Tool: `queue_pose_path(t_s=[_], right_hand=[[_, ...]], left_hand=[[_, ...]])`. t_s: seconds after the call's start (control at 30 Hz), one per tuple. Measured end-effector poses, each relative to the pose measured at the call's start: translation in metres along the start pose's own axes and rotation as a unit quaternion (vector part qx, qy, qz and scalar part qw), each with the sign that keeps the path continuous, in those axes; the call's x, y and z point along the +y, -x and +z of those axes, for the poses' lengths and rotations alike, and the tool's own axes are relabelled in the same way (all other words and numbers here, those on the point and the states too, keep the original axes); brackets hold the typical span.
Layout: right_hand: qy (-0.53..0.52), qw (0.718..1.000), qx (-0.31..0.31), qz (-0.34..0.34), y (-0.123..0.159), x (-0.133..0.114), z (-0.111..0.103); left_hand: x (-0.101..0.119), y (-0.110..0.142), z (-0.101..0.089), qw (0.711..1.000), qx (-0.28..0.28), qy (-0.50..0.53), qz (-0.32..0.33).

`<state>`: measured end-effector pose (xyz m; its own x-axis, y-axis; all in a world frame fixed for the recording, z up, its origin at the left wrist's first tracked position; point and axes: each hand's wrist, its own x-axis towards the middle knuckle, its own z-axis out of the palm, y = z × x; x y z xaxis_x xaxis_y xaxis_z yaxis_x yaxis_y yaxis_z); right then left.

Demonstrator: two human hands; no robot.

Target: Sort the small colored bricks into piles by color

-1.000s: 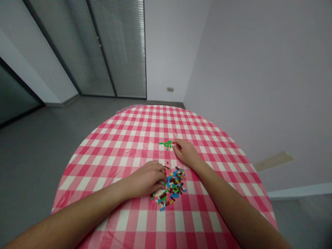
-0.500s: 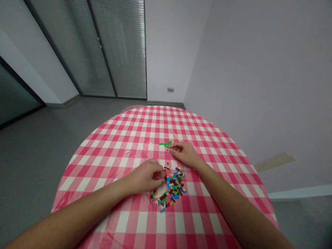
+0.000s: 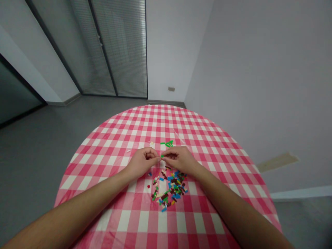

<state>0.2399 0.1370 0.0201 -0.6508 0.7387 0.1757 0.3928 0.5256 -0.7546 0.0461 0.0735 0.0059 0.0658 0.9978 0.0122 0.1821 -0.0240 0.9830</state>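
My left hand (image 3: 143, 162) and my right hand (image 3: 181, 159) meet fingertip to fingertip above the middle of the table. A small green building brick (image 3: 162, 156) shows at the fingertips of my right hand, which is closed in a pinch on it. The fingers of my left hand are also pinched, right against that brick; whatever they hold is too small to make out. Just below the hands lies a loose pile of small building bricks (image 3: 176, 186) in blue, brown, green, yellow and cream. Beyond my right hand is a little group of green bricks (image 3: 169, 143).
A red-and-white checked cloth (image 3: 124, 221) covers the round table. A small red brick (image 3: 148, 186) lies left of the pile, and a cream piece (image 3: 151, 143) sits farther back. Glass doors with blinds (image 3: 121, 52) and a pale wall (image 3: 259, 69) stand beyond.
My left hand has moved up and away from the pile, uncovering bricks there. My right hand has drawn slightly nearer from the green group, and the fingertips now meet at a green brick.
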Motion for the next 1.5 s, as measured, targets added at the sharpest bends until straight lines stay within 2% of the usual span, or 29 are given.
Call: queue_pose_path(t_s=[0.13, 0.27, 0.33, 0.43, 0.53, 0.63, 0.7, 0.77, 0.83, 0.93, 1.0, 1.07, 1.17, 1.27, 1.33, 1.4, 1.5], right_hand=[[0.178, 0.980, 0.074, 0.045, -0.007, 0.017, -0.022], [0.256, 0.959, 0.084, 0.083, -0.008, 0.040, -0.037], [0.268, 0.958, 0.065, 0.075, -0.008, 0.046, -0.037], [0.269, 0.962, 0.037, 0.040, -0.007, 0.048, -0.032], [0.243, 0.970, 0.029, 0.005, -0.006, 0.044, -0.027], [0.191, 0.981, 0.038, 0.019, -0.007, 0.040, -0.026], [0.153, 0.987, 0.041, 0.039, -0.007, 0.038, -0.030], [0.116, 0.992, 0.010, 0.052, -0.006, 0.033, -0.038], [0.076, 0.992, -0.081, 0.066, -0.002, 0.027, -0.048], [0.040, 0.957, -0.264, 0.113, 0.007, 0.013, -0.061], [0.058, 0.934, -0.322, 0.144, 0.012, 0.004, -0.062], [0.097, 0.931, -0.319, 0.147, 0.014, -0.004, -0.056], [0.121, 0.939, -0.302, 0.114, 0.012, -0.012, -0.041], [0.053, 0.939, -0.331, 0.082, 0.009, -0.013, -0.033], [-0.019, 0.938, -0.336, 0.088, 0.007, -0.011, -0.035], [-0.044, 0.950, -0.293, 0.099, 0.005, -0.007, -0.042], [0.021, 0.973, -0.209, 0.094, 0.004, -0.002, -0.052]], left_hand=[[0.007, 0.004, -0.004, 0.992, -0.038, -0.118, 0.035], [0.020, 0.011, -0.009, 0.955, -0.157, -0.204, 0.148], [0.025, 0.015, -0.010, 0.926, -0.220, -0.245, 0.182], [0.027, 0.022, -0.005, 0.898, -0.258, -0.285, 0.215], [0.026, 0.030, 0.007, 0.863, -0.297, -0.300, 0.278], [0.023, 0.037, 0.018, 0.822, -0.335, -0.318, 0.334], [0.021, 0.039, 0.022, 0.810, -0.345, -0.329, 0.341], [0.021, 0.038, 0.021, 0.809, -0.346, -0.339, 0.333], [0.022, 0.036, 0.016, 0.812, -0.345, -0.343, 0.321], [0.026, 0.033, 0.007, 0.822, -0.337, -0.341, 0.307], [0.029, 0.031, 0.002, 0.831, -0.329, -0.331, 0.301], [0.029, 0.028, -0.001, 0.841, -0.324, -0.314, 0.297], [0.024, 0.022, -0.005, 0.856, -0.304, -0.298, 0.293], [0.020, 0.016, -0.007, 0.868, -0.262, -0.313, 0.282], [0.018, 0.014, -0.008, 0.869, -0.243, -0.333, 0.275], [0.017, 0.014, -0.007, 0.860, -0.245, -0.350, 0.279], [0.017, 0.016, -0.003, 0.840, -0.269, -0.368, 0.294]])
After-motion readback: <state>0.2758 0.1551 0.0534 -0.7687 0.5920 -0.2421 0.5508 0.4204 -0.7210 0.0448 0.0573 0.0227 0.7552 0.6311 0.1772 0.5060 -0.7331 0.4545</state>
